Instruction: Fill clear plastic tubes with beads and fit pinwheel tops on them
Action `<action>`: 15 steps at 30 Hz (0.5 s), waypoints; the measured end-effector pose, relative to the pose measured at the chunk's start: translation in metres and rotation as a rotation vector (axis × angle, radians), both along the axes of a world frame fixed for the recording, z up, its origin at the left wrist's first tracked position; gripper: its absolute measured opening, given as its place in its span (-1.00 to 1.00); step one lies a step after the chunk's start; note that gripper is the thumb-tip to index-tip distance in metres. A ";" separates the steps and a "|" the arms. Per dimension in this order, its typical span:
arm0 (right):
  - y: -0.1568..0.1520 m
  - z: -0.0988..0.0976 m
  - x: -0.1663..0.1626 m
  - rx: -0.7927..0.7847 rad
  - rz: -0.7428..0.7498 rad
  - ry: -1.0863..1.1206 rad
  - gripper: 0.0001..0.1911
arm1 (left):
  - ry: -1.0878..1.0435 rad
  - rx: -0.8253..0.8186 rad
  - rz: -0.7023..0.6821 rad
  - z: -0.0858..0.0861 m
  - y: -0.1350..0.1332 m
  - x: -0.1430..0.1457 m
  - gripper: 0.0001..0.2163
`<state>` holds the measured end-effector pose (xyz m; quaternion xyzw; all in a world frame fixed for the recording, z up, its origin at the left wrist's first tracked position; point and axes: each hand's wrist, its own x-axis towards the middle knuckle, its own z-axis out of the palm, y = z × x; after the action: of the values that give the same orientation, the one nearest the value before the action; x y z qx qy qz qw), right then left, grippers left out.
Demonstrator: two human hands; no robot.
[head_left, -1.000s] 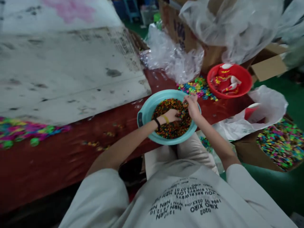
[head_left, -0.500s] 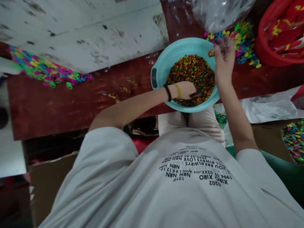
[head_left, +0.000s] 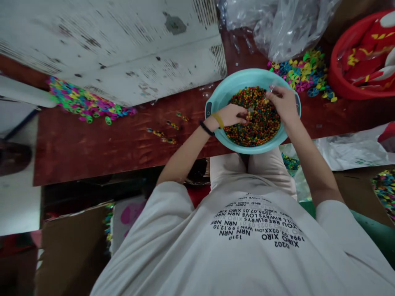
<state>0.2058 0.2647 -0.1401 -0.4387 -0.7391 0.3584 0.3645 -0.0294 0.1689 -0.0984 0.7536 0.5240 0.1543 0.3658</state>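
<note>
A light blue bowl [head_left: 221, 92] full of small multicoloured beads [head_left: 257, 127] sits at the near edge of a dark red table [head_left: 92, 144], above my knees. My left hand [head_left: 235, 114], with a yellow band and a black bracelet on the wrist, is closed in a pinch over the beads at the bowl's left side. My right hand [head_left: 281, 102] hovers over the bowl's right half, fingers pinched on a small thin clear thing I cannot name. The two hands are a short way apart.
Piles of bright plastic rings lie at the left [head_left: 77, 102] and behind the bowl [head_left: 304, 74]. A red basin [head_left: 336, 78] with red and white packets stands at the right. Crumpled clear plastic [head_left: 277, 24], a worn white board [head_left: 108, 45] and a few loose strung pieces [head_left: 166, 131] are nearby.
The view tipped down onto my lap and the bowl. My right hand came down from the bowl's far rim to over the beads. My left hand lifted out of the beads.
</note>
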 end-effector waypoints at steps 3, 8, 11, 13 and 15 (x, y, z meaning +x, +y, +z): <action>0.005 0.005 -0.008 -0.011 0.070 -0.123 -0.47 | -0.063 -0.022 0.017 0.005 -0.017 -0.012 -0.77; 0.013 0.044 -0.019 0.237 0.206 -0.557 -0.68 | -0.288 -0.027 0.046 -0.002 -0.031 -0.018 -0.45; 0.007 0.067 -0.022 0.464 0.362 -0.944 -0.65 | -0.358 0.023 0.050 -0.004 -0.032 -0.020 -0.34; -0.004 0.073 -0.024 0.512 0.557 -1.160 -0.62 | -0.379 0.086 0.103 -0.007 -0.031 -0.021 -0.31; -0.018 0.071 -0.026 0.474 0.746 -1.291 -0.63 | -0.418 0.142 0.175 -0.011 -0.029 -0.023 -0.33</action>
<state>0.1803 0.2463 -0.0696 -0.1933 -0.9602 -0.0362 -0.1983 -0.0523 0.1401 -0.1096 0.6808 0.4880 0.3747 0.3974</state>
